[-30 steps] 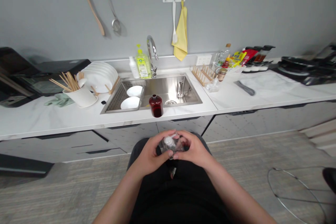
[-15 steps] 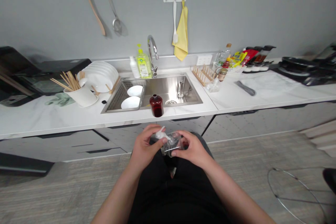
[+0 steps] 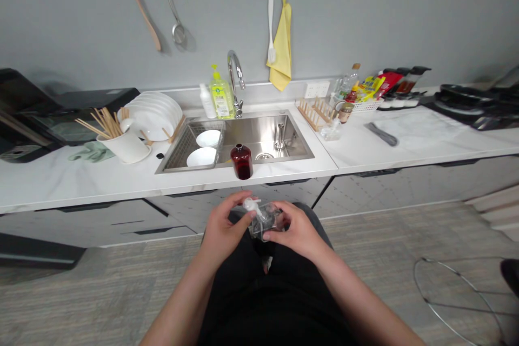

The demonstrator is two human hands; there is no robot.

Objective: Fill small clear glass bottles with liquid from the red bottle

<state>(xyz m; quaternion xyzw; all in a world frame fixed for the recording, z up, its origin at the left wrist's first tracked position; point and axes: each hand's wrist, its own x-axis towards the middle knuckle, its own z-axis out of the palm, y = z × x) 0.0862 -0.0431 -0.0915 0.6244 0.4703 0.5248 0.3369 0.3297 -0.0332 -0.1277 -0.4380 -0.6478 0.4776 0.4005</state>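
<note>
Above my lap, my right hand (image 3: 298, 230) is wrapped round a clear bottle (image 3: 267, 224), which lies tilted with its neck toward the left. My left hand (image 3: 229, 221) pinches the white pump head (image 3: 252, 205) at the bottle's neck between thumb and fingers. Whether the pump is screwed on tight I cannot tell. Past my hands, a dark red bottle (image 3: 242, 163) without a cap stands upright on the counter's front edge, before the sink.
The sink (image 3: 251, 130) holds a basket with two white bowls (image 3: 203, 157). Dish soap (image 3: 221, 98) stands by the faucet (image 3: 235, 81). A chopstick holder (image 3: 130, 146) and plates (image 3: 162, 113) are at left. A wooden rack (image 3: 314, 113) and seasonings stand at right.
The pump head has turned in my left fingers, its spout now pointing right instead of up. My right hand stays round the clear bottle. The view has shifted slightly.
</note>
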